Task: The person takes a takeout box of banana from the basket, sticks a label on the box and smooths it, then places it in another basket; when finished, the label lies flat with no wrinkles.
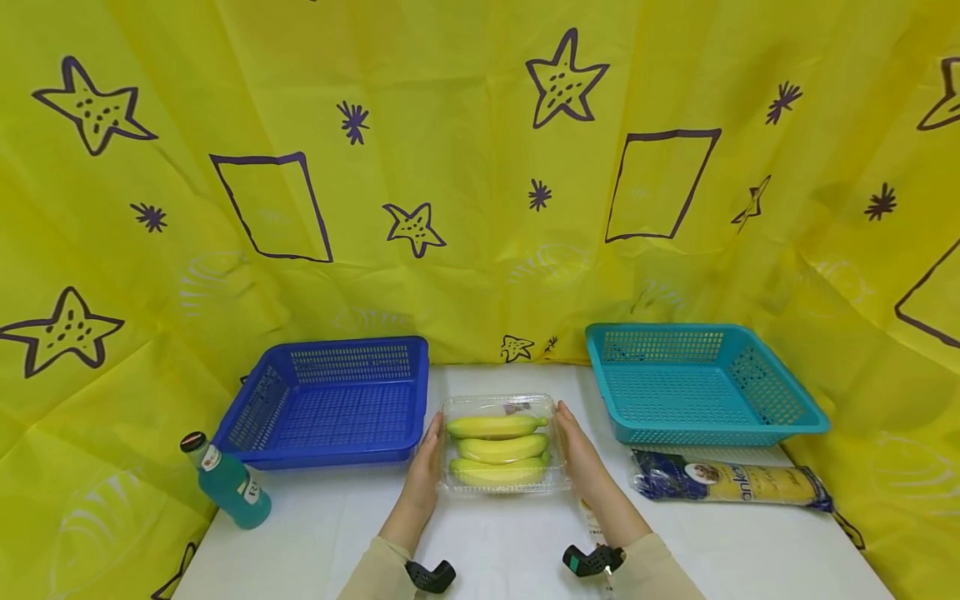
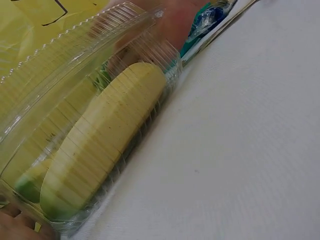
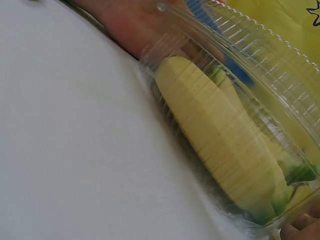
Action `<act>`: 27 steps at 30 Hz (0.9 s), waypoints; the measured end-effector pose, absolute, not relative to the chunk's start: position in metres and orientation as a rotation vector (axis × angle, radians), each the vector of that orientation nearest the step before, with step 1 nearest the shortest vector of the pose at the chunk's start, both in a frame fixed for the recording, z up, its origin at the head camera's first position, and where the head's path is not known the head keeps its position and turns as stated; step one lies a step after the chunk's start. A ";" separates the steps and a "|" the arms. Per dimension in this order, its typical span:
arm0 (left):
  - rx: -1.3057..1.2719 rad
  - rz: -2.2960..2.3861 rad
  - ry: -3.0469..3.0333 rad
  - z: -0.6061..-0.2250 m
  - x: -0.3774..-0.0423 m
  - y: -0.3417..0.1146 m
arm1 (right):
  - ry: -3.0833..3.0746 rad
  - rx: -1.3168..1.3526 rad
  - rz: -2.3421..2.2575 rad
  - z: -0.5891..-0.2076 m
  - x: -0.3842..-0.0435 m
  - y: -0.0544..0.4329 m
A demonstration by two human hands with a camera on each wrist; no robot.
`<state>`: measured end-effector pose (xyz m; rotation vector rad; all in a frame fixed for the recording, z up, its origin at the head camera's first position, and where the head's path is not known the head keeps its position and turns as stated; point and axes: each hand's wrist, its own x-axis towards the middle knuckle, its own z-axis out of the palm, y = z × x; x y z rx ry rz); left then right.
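Visibly three bananas [image 1: 498,451], one container [image 1: 480,406]

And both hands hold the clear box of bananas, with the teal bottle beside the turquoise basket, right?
Not quite: the head view shows the teal bottle beside the blue basket. Left hand and right hand do hold the clear box of bananas.

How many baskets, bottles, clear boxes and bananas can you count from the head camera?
Baskets: 2, one blue basket and one teal basket
Bottles: 1 bottle
Clear boxes: 1 clear box
Bananas: 3 bananas showing inside it
Total: 7
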<state>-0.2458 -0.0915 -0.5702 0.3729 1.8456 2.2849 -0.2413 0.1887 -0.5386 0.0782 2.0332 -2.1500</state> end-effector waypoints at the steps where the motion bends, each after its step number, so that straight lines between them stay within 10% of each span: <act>1: 0.380 2.284 1.842 -0.571 -0.246 -0.092 | 2.045 0.049 -2.151 -0.539 -0.243 0.192; 27: 0.387 2.278 1.824 -0.573 -0.246 -0.095 | 2.709 0.039 -1.499 -0.550 -0.209 0.250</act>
